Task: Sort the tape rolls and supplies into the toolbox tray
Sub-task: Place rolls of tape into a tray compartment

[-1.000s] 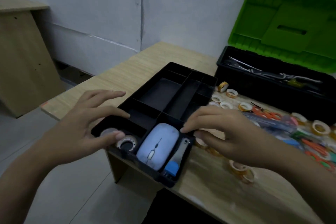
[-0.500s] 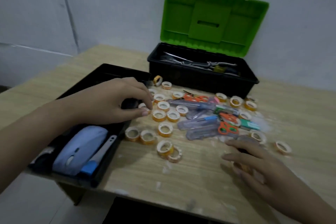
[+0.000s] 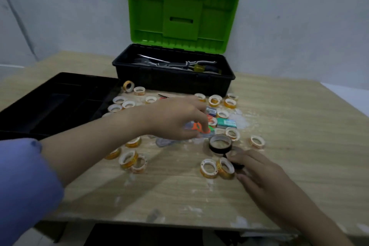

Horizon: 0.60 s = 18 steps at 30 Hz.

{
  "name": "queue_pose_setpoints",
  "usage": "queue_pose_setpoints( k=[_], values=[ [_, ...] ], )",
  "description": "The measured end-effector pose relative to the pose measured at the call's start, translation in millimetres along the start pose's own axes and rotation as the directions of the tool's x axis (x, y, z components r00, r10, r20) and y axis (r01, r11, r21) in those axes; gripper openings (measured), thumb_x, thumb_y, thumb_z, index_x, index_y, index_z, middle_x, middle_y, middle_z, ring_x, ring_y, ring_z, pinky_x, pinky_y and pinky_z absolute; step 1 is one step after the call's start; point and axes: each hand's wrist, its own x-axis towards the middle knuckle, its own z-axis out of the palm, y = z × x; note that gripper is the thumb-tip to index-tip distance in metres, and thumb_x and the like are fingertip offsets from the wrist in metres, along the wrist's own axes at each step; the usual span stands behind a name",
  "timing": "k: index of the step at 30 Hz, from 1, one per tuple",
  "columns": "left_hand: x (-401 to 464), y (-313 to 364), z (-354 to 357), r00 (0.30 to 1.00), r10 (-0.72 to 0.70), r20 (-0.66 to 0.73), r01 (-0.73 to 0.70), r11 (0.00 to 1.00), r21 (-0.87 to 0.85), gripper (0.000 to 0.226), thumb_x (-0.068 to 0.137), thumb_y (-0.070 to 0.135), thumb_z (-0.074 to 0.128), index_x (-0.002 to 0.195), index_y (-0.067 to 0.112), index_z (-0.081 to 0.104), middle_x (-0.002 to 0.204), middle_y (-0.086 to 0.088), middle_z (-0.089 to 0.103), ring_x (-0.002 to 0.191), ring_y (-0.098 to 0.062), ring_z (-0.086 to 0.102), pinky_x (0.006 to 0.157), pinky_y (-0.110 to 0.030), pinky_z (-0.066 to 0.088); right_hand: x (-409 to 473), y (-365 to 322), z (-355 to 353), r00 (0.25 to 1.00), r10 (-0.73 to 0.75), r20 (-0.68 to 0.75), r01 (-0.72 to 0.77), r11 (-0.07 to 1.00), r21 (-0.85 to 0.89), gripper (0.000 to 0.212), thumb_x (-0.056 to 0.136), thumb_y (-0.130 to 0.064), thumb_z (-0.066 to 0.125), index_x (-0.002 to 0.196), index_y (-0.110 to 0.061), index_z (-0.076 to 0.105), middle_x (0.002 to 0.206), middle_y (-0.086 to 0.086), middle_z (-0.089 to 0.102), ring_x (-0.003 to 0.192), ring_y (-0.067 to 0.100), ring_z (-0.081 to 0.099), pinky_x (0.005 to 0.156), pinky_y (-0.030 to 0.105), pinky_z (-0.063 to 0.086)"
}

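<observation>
Wooden table (image 3: 279, 146): black tape roll (image 3: 220, 144) touching right-hand fingers (image 3: 236, 159).

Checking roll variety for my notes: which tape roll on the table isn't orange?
The black tape roll, just beyond the right hand; it is dark and broader than the orange rolls around it.

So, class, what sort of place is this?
Probably a plain workroom or office: a wooden table against a bare wall, an open toolbox, and scattered tape rolls.
</observation>
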Motion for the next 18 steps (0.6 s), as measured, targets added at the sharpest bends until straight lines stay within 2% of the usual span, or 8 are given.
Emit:
queue_pose_setpoints(
  k=[2,5,7,10,12,14,16,18],
  values=[
    [13,9,12,0.997,0.061,-0.045,-0.056,0.993,0.1,0.02,0.086,0.032,0.062,0.103,0.025,0.069,0.1,0.0,0.055,0.092,-0.014,0.046,0.076,-0.03,0.039,0,-1,0,1.0,-0.008,-0.021,0.007,1.0,-0.024,0.039,0.08,-0.017,0.057,0.113,-0.038,0.05,0.115,-0.05,0.036,0.104,-0.027,0.034,0.086,-0.007,0.023],
    [28,19,28,0.996,0.067,-0.052,-0.054,0.973,0.225,0.023,0.082,0.034,0.063,0.103,0.026,0.069,0.102,-0.003,0.051,0.097,-0.021,0.044,0.08,-0.04,0.04,-1,0,0,0.997,-0.06,-0.057,0.056,0.995,-0.08,0.026,0.083,-0.025,0.048,0.108,-0.033,0.056,0.105,-0.044,0.04,0.089,-0.011,0.041,0.082,-0.003,0.027],
    [34,22,35,0.999,0.036,-0.01,-0.032,0.965,0.262,0.023,0.084,0.037,0.061,0.103,0.025,0.067,0.106,-0.004,0.049,0.103,-0.022,0.041,0.084,-0.038,0.035,-2,0,-2,0.995,-0.075,-0.068,0.068,0.992,-0.103,0.026,0.082,-0.025,0.046,0.104,-0.03,0.058,0.095,-0.034,0.04,0.085,-0.001,0.044,0.078,0.004,0.031],
    [39,22,39,0.998,-0.004,0.07,-0.013,0.97,0.243,0.022,0.084,0.041,0.059,0.099,0.027,0.066,0.11,-0.001,0.044,0.105,-0.019,0.034,0.082,-0.034,0.028,-4,1,-6,0.994,-0.075,-0.083,0.065,0.991,-0.12,0.026,0.079,-0.024,0.047,0.103,-0.029,0.057,0.095,-0.023,0.045,0.082,0.001,0.044,0.071,0.014,0.034],
    [43,23,39,0.993,-0.005,0.117,-0.021,0.976,0.217,0.023,0.083,0.045,0.061,0.098,0.029,0.066,0.112,0.001,0.042,0.106,-0.016,0.03,0.077,-0.031,0.02,-6,3,-7,0.994,-0.064,-0.085,0.055,0.992,-0.109,0.027,0.079,-0.024,0.048,0.104,-0.03,0.057,0.096,-0.022,0.046,0.082,0.001,0.043,0.07,0.015,0.033],
    [45,25,39,0.988,-0.001,0.155,-0.03,0.979,0.2,0.022,0.083,0.045,0.061,0.098,0.03,0.066,0.114,0.001,0.039,0.108,-0.015,0.027,0.076,-0.029,0.015,-6,7,-7,0.995,-0.056,-0.084,0.048,0.994,-0.094,0.027,0.079,-0.026,0.049,0.105,-0.033,0.055,0.096,-0.03,0.043,0.083,-0.002,0.043,0.071,0.013,0.032],
    [47,26,41,0.99,0.018,0.142,-0.046,0.98,0.191,0.019,0.082,0.044,0.063,0.095,0.031,0.068,0.115,0.002,0.04,0.11,-0.016,0.029,0.082,-0.032,0.019,-7,10,-6,0.996,-0.059,-0.072,0.053,0.995,-0.087,0.027,0.08,-0.027,0.048,0.105,-0.035,0.054,0.1,-0.044,0.038,0.083,-0.007,0.038,0.072,0.012,0.031],
    [47,25,41,0.992,0.059,0.116,-0.081,0.978,0.192,0.014,0.081,0.042,0.065,0.089,0.031,0.071,0.117,0.002,0.042,0.113,-0.017,0.03,0.087,-0.036,0.02,-6,13,-5,0.995,-0.072,-0.069,0.067,0.994,-0.084,0.025,0.082,-0.028,0.048,0.105,-0.036,0.054,0.103,-0.048,0.035,0.084,-0.011,0.034,0.072,0.012,0.03]
  ],
)
